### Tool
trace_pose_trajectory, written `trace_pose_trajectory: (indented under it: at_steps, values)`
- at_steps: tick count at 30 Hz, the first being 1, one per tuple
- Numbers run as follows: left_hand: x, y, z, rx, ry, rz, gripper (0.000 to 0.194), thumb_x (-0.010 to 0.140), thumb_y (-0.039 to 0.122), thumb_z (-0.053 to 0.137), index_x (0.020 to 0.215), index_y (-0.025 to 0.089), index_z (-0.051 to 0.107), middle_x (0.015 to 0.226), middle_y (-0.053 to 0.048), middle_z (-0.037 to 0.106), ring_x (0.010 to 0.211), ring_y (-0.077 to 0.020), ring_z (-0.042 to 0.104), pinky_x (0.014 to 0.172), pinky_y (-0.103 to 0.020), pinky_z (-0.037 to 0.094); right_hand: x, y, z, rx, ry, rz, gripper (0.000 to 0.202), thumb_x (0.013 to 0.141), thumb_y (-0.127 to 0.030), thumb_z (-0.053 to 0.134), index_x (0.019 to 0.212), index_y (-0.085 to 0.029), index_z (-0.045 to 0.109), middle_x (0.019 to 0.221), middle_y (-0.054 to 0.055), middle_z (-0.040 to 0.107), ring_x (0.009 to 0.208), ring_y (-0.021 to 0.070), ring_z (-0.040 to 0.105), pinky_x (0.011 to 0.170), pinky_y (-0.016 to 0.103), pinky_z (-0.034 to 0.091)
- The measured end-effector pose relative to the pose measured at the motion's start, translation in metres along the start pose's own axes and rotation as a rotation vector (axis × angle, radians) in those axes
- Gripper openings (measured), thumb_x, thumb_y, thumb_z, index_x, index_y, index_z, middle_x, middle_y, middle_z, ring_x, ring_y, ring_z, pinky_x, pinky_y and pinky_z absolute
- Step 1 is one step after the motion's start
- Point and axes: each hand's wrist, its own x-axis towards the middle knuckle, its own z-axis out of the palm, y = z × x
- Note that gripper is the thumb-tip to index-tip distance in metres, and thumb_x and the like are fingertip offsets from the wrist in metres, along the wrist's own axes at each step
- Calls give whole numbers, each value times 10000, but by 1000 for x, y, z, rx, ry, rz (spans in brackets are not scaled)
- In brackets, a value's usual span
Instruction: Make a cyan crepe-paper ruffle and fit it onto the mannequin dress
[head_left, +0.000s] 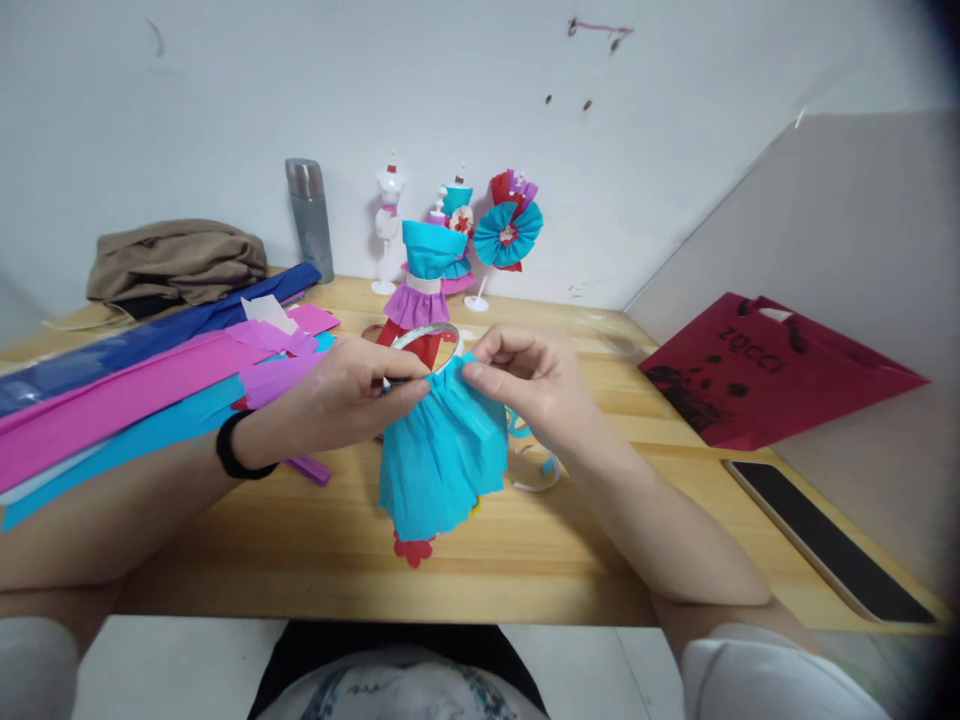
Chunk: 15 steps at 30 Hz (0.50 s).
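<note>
Both hands are at the gathered top edge of a turquoise crepe paper skirt (446,455), which hangs in pleats over the table. My left hand (360,385) pinches the left end of that edge between thumb and fingers. At the right end, my right hand (525,375) pinches the same edge. A pale, curved strip (435,330) arcs up just above the gathers, between the hands; where it ends is hidden. Just behind stands a small mannequin in a turquoise, purple and red paper dress (427,255). A red flower-shaped piece (414,552) shows below the skirt's hem.
Coloured paper sheets (135,390) cover the table's left side, with a brown cloth (180,260) and a thermos (310,220) behind. More mannequins stand along the wall, including a bare white one (388,225). A red paper bag (757,375) and a phone (829,540) lie right.
</note>
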Motion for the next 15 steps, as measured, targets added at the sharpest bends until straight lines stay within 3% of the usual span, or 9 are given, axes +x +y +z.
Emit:
trace_pose_trajectory:
  at_steps: [6,15]
  values:
    - [0,-1,1,16,3,22,293,919,195,510,642,143,590,563,34,493,520,-69,411,466,-183,316,-1,0,1,26,-3,12,271,716,-376,798,655,-198,602,612,-26,565,556,103,490,546,263,435]
    - [1,4,0,12,51,102,286,904,123,519,623,162,489,543,66,412,505,-57,348,471,-182,284,2,4,3,79,7,74,368,657,-474,840,618,-188,612,575,-30,551,534,93,457,530,259,415]
